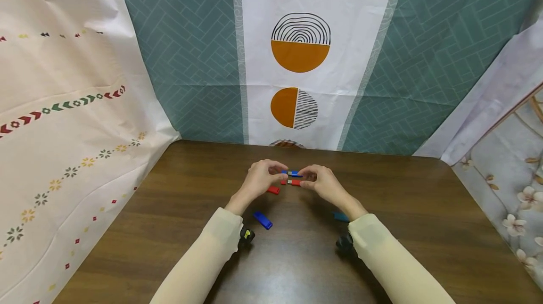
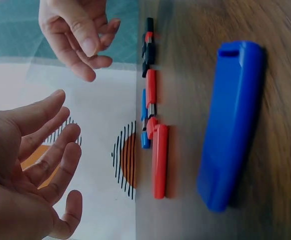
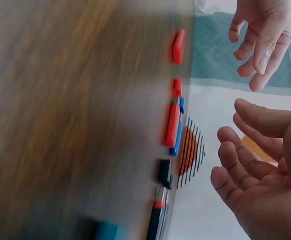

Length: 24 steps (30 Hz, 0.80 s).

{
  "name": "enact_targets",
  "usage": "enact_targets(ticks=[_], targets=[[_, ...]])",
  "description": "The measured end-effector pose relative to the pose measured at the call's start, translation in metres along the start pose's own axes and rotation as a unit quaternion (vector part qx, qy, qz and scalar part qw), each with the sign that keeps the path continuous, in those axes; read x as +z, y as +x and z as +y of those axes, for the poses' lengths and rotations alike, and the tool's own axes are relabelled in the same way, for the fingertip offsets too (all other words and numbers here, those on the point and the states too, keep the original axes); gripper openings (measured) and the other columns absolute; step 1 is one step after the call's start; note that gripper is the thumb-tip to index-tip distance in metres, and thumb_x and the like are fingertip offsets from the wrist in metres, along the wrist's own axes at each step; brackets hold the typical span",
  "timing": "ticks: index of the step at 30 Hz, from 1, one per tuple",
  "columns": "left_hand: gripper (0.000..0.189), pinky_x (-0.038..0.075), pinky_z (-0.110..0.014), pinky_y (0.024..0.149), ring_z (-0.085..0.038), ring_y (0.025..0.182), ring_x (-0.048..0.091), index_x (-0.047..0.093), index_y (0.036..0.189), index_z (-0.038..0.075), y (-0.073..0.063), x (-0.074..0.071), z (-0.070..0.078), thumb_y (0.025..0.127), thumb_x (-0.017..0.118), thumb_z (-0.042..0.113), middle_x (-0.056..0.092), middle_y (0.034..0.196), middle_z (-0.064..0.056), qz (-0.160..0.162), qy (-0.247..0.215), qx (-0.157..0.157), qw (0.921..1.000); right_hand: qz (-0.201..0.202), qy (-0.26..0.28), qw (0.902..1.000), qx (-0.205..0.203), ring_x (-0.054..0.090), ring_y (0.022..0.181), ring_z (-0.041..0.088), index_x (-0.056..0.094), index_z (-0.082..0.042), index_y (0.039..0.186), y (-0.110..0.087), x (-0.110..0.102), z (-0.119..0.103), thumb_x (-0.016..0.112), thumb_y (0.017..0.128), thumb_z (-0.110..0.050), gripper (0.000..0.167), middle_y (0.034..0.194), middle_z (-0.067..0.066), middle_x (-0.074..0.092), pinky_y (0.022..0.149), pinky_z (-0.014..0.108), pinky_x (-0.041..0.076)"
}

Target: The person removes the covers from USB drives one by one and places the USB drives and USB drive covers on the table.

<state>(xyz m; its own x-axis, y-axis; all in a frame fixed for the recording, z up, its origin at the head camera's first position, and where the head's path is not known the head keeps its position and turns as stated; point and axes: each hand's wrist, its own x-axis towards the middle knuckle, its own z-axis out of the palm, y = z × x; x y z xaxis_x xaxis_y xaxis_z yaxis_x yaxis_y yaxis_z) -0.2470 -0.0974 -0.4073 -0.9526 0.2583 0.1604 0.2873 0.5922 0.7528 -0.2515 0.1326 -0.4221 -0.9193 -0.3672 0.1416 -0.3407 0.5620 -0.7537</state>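
While a person's two bare hands reach over a dark brown wood-grain table [image 1: 191, 191], two slim sticks resembling USB drives lie between them, side by side, towards the table's far edge. One is a blue plastic stick with a silver metal connector [image 1: 296, 174]; just nearer the person is a red plastic stick with a silver metal connector [image 1: 295, 183]. Each shows its metal between a longer and a shorter coloured piece.

The left hand [image 1: 265, 175] and the right hand [image 1: 321, 182] hover above the table, fingertips turned towards each other. On both, the fingers are spread and gently bent, gripping nothing.

Near the left hand is a small red plastic bar [image 1: 273, 191]. Closer to the person, beside the left wrist, lies a thick blue plastic bar with rounded edges [image 1: 263, 220]. By the right wrist, a teal block [image 1: 341, 217] is partly hidden by the arm. The right wrist view also shows a black stick with a red band [image 3: 156, 222], to the right of the red stick.

Pale cream sleeves [image 1: 212, 247] cover the forearms. Behind the table hangs a teal-and-white cloth [image 1: 191, 59] printed with orange, black-lined circles.
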Motion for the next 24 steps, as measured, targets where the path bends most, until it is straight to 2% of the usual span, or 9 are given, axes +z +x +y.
enact_targets(ticks=[6, 13, 17, 24], targets=[[0.023, 0.054, -0.041, 0.086, -0.022, 0.101, 0.063, 0.08, 0.116, 0.016, -0.005, -0.009, -0.005, 0.094, 0.08, 0.025, 0.073, 0.109, -0.001, 0.006, 0.002, -0.011, 0.9999, -0.005, 0.006, 1.0, -0.001, 0.06, 0.084, 0.021, 0.073, 0.003, 0.117, 0.002, 0.009, -0.007, 0.077, 0.093, -0.004, 0.025, 0.099, 0.008, 0.068, 0.074, 0.033, 0.05], [0.028, 0.054, -0.045, 0.089, -0.025, 0.104, 0.064, 0.079, 0.12, 0.014, -0.009, -0.02, -0.013, 0.094, 0.08, 0.024, 0.074, 0.111, -0.004, 0.01, 0.007, -0.02, 0.9997, -0.025, 0.013, 0.9996, 0.002, 0.065, 0.09, 0.022, 0.071, 0.004, 0.123, 0.005, 0.018, -0.008, 0.076, 0.095, -0.005, 0.029, 0.114, 0.015, 0.071, 0.081, 0.037, 0.057], [0.027, 0.054, -0.045, 0.089, -0.024, 0.104, 0.064, 0.079, 0.12, 0.015, -0.01, -0.022, -0.016, 0.094, 0.08, 0.024, 0.075, 0.11, -0.003, 0.009, 0.008, -0.018, 0.9998, -0.03, 0.015, 0.9994, 0.005, 0.068, 0.094, 0.024, 0.072, 0.004, 0.123, 0.007, 0.023, -0.009, 0.075, 0.095, -0.003, 0.029, 0.117, 0.018, 0.072, 0.083, 0.038, 0.059], [0.027, 0.056, -0.043, 0.086, -0.023, 0.1, 0.068, 0.08, 0.117, 0.016, -0.013, -0.027, -0.02, 0.092, 0.082, 0.025, 0.076, 0.105, 0.001, 0.009, -0.003, -0.013, 0.9999, -0.042, 0.0, 0.9991, -0.001, 0.064, 0.096, 0.023, 0.074, -0.002, 0.123, 0.011, 0.033, -0.012, 0.075, 0.096, -0.007, 0.028, 0.121, 0.012, 0.072, 0.079, 0.035, 0.056]])
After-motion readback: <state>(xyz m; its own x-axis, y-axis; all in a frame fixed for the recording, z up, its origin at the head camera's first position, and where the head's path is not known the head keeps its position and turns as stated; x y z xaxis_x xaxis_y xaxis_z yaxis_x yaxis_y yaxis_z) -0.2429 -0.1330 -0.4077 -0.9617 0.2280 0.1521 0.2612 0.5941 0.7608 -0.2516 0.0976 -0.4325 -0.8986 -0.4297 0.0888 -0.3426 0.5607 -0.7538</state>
